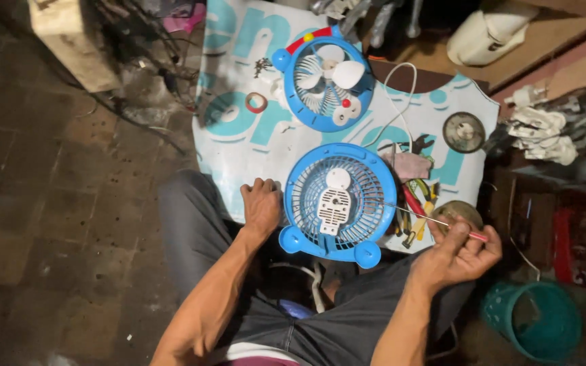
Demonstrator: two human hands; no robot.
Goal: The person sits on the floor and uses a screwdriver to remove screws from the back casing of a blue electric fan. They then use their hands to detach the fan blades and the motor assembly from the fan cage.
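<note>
A blue fan grille half (339,200) with a white centre piece lies on a printed white and teal sheet (252,146) in front of me. My left hand (261,203) rests closed against its left rim. My right hand (457,256) grips a thin screwdriver (435,220) with a red handle, its shaft pointing left towards the grille's centre. Farther away lies the other blue fan half (327,83) with white blades.
Pliers and small tools (415,203) lie right of the grille with a pink cloth (408,165). Two round metal parts (464,131) sit at the right. A teal bucket (536,325) stands at lower right. Cables and clutter (144,61) lie at upper left.
</note>
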